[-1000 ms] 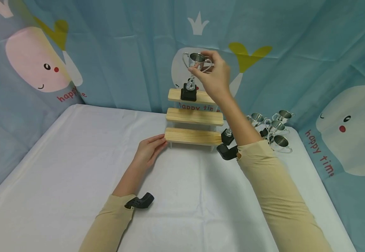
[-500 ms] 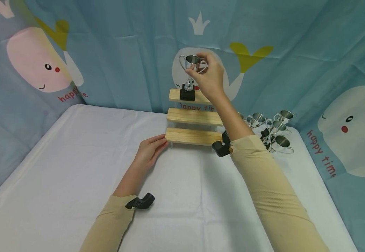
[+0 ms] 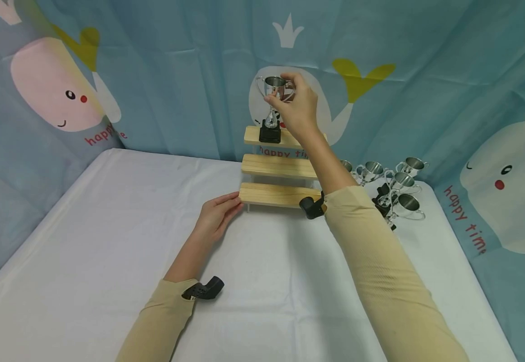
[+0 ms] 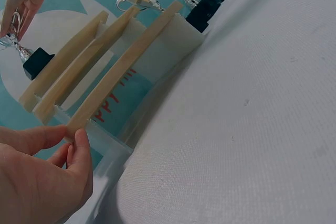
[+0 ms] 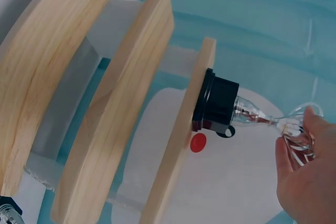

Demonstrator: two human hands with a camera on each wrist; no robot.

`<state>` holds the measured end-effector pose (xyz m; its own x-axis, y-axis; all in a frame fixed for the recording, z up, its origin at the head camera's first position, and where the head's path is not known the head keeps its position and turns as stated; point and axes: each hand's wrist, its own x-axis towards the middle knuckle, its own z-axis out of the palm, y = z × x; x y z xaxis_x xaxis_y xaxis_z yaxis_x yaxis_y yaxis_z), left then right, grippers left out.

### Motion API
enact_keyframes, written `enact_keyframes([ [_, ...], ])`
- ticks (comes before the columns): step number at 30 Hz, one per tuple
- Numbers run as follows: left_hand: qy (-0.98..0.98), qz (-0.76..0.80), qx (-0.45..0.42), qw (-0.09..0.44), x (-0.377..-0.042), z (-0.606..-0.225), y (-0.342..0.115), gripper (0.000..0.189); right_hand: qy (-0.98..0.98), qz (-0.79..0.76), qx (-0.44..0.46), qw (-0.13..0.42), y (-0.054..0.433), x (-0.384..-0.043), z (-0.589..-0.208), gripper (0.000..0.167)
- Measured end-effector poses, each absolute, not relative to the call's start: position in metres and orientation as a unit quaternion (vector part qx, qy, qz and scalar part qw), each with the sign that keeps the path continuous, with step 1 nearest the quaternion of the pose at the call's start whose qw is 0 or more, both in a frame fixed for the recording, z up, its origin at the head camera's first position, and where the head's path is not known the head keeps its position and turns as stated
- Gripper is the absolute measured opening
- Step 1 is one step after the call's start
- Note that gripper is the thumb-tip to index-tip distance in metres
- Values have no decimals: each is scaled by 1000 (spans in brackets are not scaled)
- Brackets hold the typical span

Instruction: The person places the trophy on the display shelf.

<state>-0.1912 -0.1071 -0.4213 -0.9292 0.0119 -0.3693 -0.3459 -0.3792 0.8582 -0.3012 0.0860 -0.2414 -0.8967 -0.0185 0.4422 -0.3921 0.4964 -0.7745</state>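
Note:
A silver trophy cup (image 3: 271, 120) with a black base stands upright, its base touching the top board of a three-step wooden display stand (image 3: 280, 195). My right hand (image 3: 299, 108) holds it by the cup, thumb in front and fingers behind, around the right handle. In the right wrist view the black base (image 5: 218, 102) meets the top board's surface. My left hand (image 3: 217, 216) pinches the left end of the lowest board between thumb and fingers, clearly seen in the left wrist view, where the hand (image 4: 47, 177) is near the bottom left.
Several more silver trophies (image 3: 408, 203) stand grouped on the right of the white-covered table (image 3: 262, 281), partly behind my right sleeve. A blue patterned curtain (image 3: 176, 100) hangs just behind the stand. Clear supports (image 4: 110, 140) carry the boards.
My right hand has moved a little to the left with the trophy, along the top board toward its left end. The left hand has kept its grip on the lowest board.

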Motion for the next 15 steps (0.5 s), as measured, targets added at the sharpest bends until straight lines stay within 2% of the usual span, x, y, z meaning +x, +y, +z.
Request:
enact_keyframes([
  [6,545,815,-161,110,-191,-421,-107,43,-842,490,120,190,83,-303,-242,59],
  [15,541,819,-158,108,-191,-420,-108,44,-834,510,118,177,88,-301,-246,72],
])
